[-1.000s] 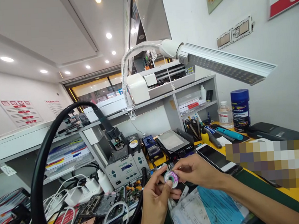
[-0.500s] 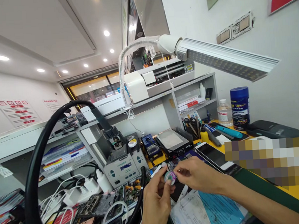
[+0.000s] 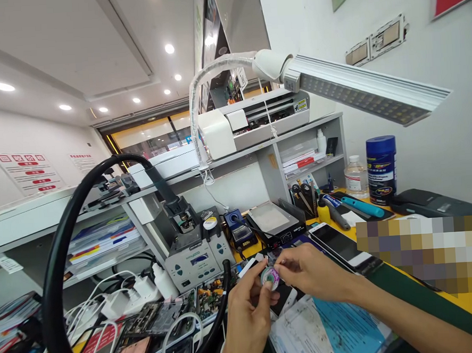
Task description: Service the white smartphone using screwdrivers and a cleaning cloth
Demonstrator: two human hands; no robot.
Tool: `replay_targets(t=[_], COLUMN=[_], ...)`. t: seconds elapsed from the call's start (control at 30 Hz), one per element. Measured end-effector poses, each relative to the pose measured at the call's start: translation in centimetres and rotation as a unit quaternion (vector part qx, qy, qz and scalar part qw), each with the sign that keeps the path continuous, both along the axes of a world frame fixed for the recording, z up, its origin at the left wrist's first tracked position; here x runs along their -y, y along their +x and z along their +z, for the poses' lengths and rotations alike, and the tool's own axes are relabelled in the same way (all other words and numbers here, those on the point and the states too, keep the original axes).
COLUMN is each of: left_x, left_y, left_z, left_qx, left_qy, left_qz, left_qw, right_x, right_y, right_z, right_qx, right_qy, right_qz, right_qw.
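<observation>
A small round spool (image 3: pixel 270 278), clear with pink and green on its face, is held between the thumb and fingers of my left hand (image 3: pixel 250 309). At the spool's right edge, my right hand (image 3: pixel 306 271) has its fingertips pinched together; whatever lies between them is too small to make out. Beneath the hands lies a phone (image 3: pixel 285 299) with a white edge, partly covered by my fingers. A stained white and blue sheet (image 3: pixel 341 327) spreads out below my right forearm.
A thick black hose (image 3: pixel 52 273) arches at the left. Behind stand a grey soldering station (image 3: pixel 195 264) and a flat heating plate (image 3: pixel 271 219). To the right are a white phone (image 3: pixel 339 245) and a blue canister (image 3: pixel 381 170). A lamp (image 3: pixel 367 91) hangs above.
The view has shifted slightly. The spool has turned a little in my left hand, while my right hand keeps its pinch beside it.
</observation>
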State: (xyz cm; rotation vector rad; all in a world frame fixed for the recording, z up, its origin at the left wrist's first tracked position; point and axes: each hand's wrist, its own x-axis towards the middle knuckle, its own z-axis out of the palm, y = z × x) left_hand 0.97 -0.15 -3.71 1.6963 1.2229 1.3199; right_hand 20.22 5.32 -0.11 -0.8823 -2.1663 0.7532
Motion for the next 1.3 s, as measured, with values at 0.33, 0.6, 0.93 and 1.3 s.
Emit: replay_targets(t=[0.33,0.6,0.93,1.3], left_x=[0.2,0.1,0.0,0.0], left_y=[0.3,0.4,0.6,0.9], left_z=[0.8,1.0,1.0,1.1], left_qx=[0.070,0.080,0.101,0.166], left_qy=[-0.046,-0.048,-0.048,-0.052], left_qz=[0.006,0.023,0.021,0.033], left_qw=[0.996,0.995,0.993,0.984], right_x=[-0.2,-0.2,-0.4,-0.9], right_y=[0.1,0.1,-0.8,-1.1], right_z=[0.0,0.1,-0.8,-1.6], right_qx=[-0.031,-0.068,-0.095,-0.116], right_qy=[-0.155,-0.169,-0.178,-0.256], right_qz=[0.031,0.019,-0.009,0.010], right_qw=[0.987,0.983,0.979,0.960])
